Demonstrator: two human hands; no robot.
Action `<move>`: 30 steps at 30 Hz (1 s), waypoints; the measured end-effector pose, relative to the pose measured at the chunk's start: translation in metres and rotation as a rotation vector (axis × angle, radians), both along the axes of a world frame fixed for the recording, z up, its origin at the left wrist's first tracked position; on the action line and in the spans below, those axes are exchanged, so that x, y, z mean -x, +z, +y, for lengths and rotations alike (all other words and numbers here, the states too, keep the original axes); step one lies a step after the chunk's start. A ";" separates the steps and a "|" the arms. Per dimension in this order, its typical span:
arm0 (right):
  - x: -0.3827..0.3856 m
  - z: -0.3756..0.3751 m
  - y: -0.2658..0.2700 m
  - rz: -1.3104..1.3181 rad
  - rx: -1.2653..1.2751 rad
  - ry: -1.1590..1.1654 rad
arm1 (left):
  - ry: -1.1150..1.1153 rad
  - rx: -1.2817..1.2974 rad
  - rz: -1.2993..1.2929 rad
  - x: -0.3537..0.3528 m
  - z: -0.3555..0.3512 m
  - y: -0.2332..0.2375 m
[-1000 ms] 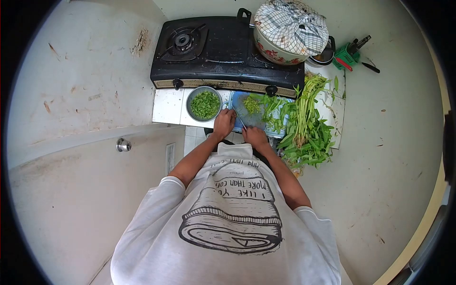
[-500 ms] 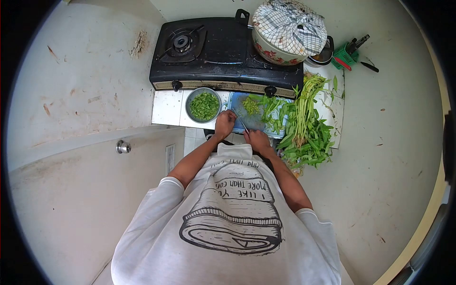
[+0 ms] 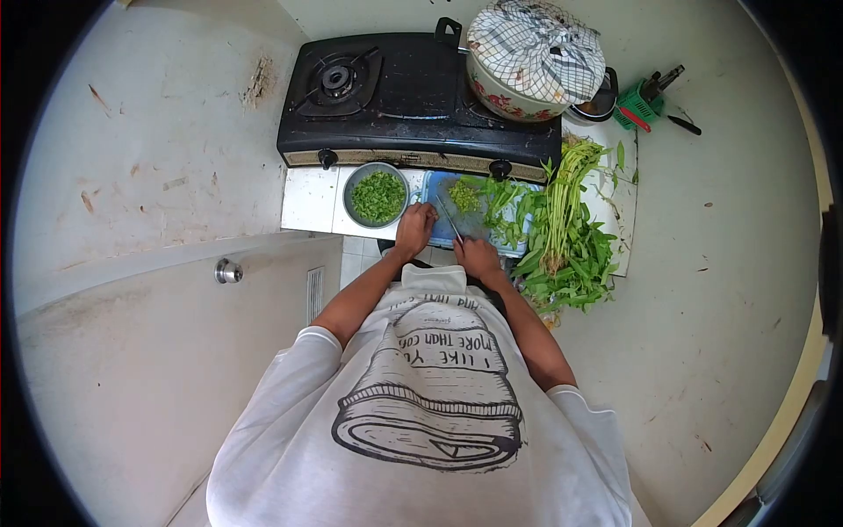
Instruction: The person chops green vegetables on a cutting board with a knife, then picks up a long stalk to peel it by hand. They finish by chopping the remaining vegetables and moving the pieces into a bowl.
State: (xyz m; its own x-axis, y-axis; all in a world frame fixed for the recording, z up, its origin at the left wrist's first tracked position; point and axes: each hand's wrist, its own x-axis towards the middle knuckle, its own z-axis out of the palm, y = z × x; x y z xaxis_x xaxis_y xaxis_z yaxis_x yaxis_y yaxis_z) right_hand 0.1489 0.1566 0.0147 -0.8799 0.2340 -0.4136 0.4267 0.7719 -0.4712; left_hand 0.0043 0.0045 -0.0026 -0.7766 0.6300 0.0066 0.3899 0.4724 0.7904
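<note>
My right hand (image 3: 479,259) is closed round the handle of a knife (image 3: 450,220), whose blade points up and left over the blue cutting board (image 3: 433,186). At the board's left edge my left hand (image 3: 415,230) has its fingers bent together near the blade; what they hold, if anything, is too small to make out. Chopped light-green pieces (image 3: 464,195) lie on the board beyond the blade, with leafy stems (image 3: 505,211) to their right. A grey bowl (image 3: 349,207) of chopped greens (image 3: 378,196) stands left of my left hand.
Behind the board is a black gas stove (image 3: 395,136), bearing a cloth-covered pot (image 3: 514,101). A large bunch of leafy greens (image 3: 571,233) lies on the right and overhangs the counter's front. Farther right are a green basket (image 3: 634,104) and a black-handled tool (image 3: 684,125).
The knife has shifted slightly right, and its blade now stands a little steeper. My right hand has moved slightly right, while my left hand has barely moved.
</note>
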 end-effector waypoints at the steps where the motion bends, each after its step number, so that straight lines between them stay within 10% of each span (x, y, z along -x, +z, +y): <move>1: -0.001 0.001 0.000 0.016 0.008 -0.003 | 0.025 -0.070 -0.082 0.000 0.002 -0.003; 30: -0.004 -0.001 0.005 0.026 0.035 0.003 | 0.016 -0.040 -0.132 0.000 0.000 0.000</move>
